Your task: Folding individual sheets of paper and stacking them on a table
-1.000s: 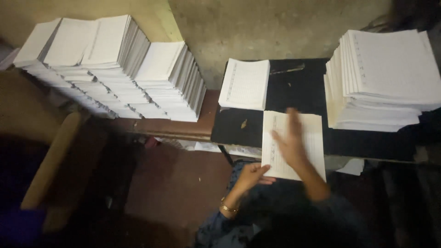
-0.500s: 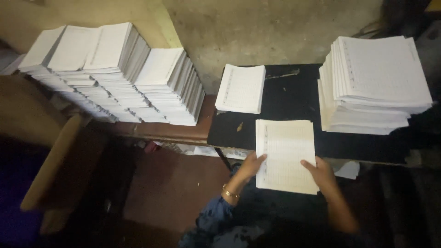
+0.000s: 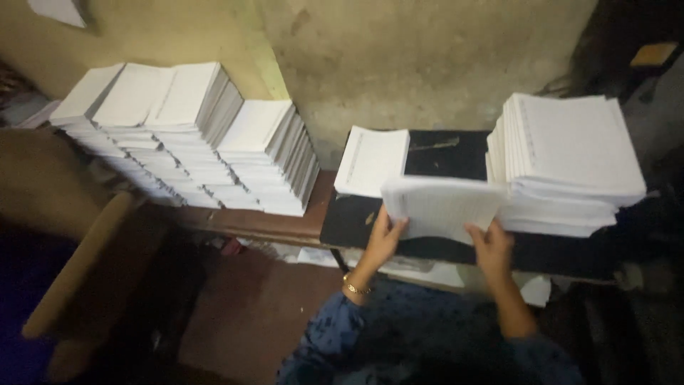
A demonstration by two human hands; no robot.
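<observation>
Both hands, left hand point(image 3: 385, 239) and right hand point(image 3: 491, 248), seem to pinch the near edge of a lifted paper bundle point(image 3: 443, 205) above the black table point(image 3: 356, 221).

Sheet bundle point(image 3: 443, 207): matt white paper. Tabletop point(image 3: 456, 153): black, matt, smooth. Far wall point(image 3: 427, 57): rough plaster. Left bench point(image 3: 263, 224): brown wood, slight sheen.

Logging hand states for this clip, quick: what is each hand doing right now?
Left hand: closed on the left edge of the sheaf of white sheets.
Right hand: closed on the sheaf's lower right edge.
</observation>
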